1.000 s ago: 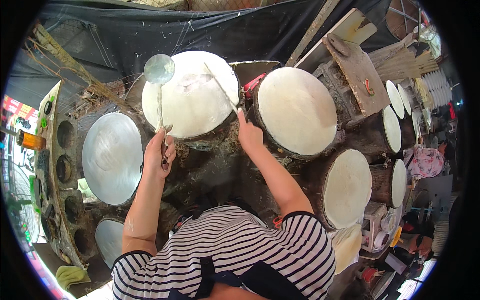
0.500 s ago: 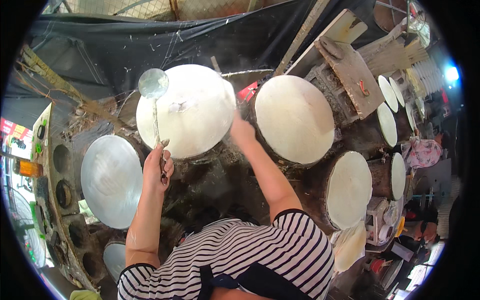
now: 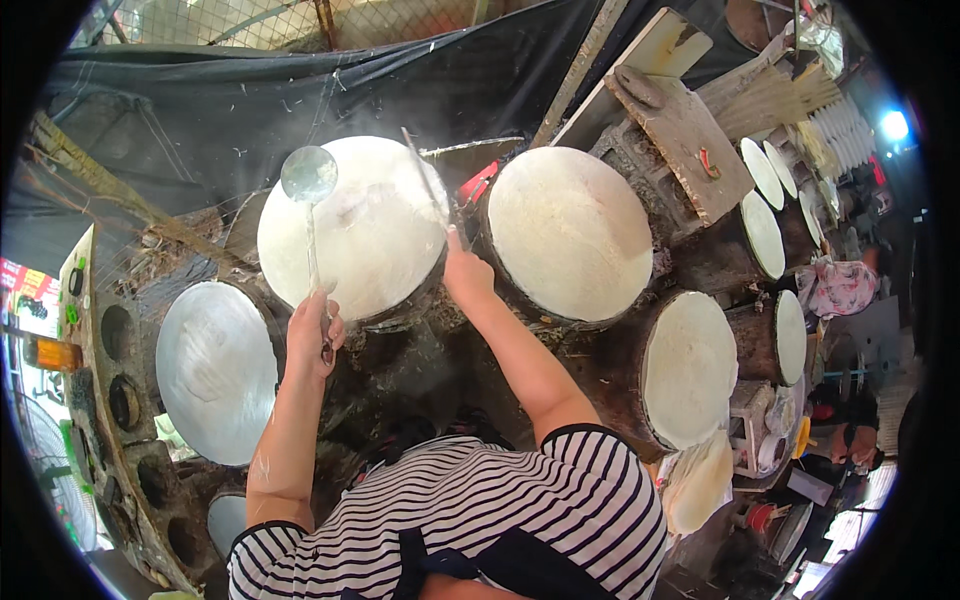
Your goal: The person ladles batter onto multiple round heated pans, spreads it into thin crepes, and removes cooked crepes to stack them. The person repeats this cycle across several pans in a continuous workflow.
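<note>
My left hand (image 3: 316,330) is closed round the handle of a long-handled ladle (image 3: 309,174). The ladle's round bowl hangs over the left part of a big round griddle (image 3: 370,255), coated with pale batter and giving off faint steam. At the griddle's right edge, my right hand (image 3: 467,275) grips a long, thin, dark blade-like stick (image 3: 428,178), its far end pointing up and left across the rim. Right of that hand is a second round griddle (image 3: 570,235) with a pale layer on it. Nearer my left forearm stands a grey round griddle (image 3: 218,370) with a thin whitish film.
More coated griddles (image 3: 690,370) stand to the right. Stacked pale thin sheets (image 3: 697,485) lie below them. A board (image 3: 685,145) leans on blocks at the back right. Black sheeting (image 3: 215,100) hangs behind, and blocks with round holes (image 3: 120,395) line the left.
My right hand has moved slightly left and down, and the stick in it now shows clearly over the griddle's right rim. The ladle stays in nearly the same place. The view has shifted slightly.
</note>
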The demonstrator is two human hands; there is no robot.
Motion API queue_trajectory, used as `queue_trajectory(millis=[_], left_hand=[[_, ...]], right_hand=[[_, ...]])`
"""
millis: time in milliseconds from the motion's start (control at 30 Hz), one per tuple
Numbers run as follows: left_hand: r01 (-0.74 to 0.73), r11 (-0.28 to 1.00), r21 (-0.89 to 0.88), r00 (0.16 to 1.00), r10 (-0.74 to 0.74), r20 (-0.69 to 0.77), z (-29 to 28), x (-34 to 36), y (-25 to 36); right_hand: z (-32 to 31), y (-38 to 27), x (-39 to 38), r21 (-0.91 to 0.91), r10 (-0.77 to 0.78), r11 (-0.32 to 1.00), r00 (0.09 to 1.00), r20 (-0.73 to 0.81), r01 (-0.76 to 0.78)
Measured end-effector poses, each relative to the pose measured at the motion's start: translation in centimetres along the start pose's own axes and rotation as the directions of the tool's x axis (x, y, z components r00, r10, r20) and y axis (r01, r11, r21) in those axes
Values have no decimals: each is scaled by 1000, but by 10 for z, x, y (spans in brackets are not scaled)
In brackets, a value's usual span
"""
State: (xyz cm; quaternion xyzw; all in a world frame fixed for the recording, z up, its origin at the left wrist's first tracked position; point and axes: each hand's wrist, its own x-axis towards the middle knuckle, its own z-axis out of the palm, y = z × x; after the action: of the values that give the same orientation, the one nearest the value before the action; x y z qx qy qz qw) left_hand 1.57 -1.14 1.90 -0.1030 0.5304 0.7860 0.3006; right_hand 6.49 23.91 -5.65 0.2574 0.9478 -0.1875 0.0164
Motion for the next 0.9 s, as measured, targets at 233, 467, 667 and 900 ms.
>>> queue_trajectory(millis=[233,467,667,900], left_hand=[[-1,999,39,999,2,-35,-10,3,-7],[-24,999,35,999,25,-38,-6,8,-9],[-40,999,-11,999,40,-36,-9,3,-7],[-39,999,0,999,39,-36,-5,3,-15]], right_hand=[[-24,6,-3,-12,-91,996,996,6,91],[8,-20,-58,187,65,979,993,94,-82],[5,-22,-49,212,73,974,995,61,-84],[35,-47,-53,182,-49,983,997,60,37]])
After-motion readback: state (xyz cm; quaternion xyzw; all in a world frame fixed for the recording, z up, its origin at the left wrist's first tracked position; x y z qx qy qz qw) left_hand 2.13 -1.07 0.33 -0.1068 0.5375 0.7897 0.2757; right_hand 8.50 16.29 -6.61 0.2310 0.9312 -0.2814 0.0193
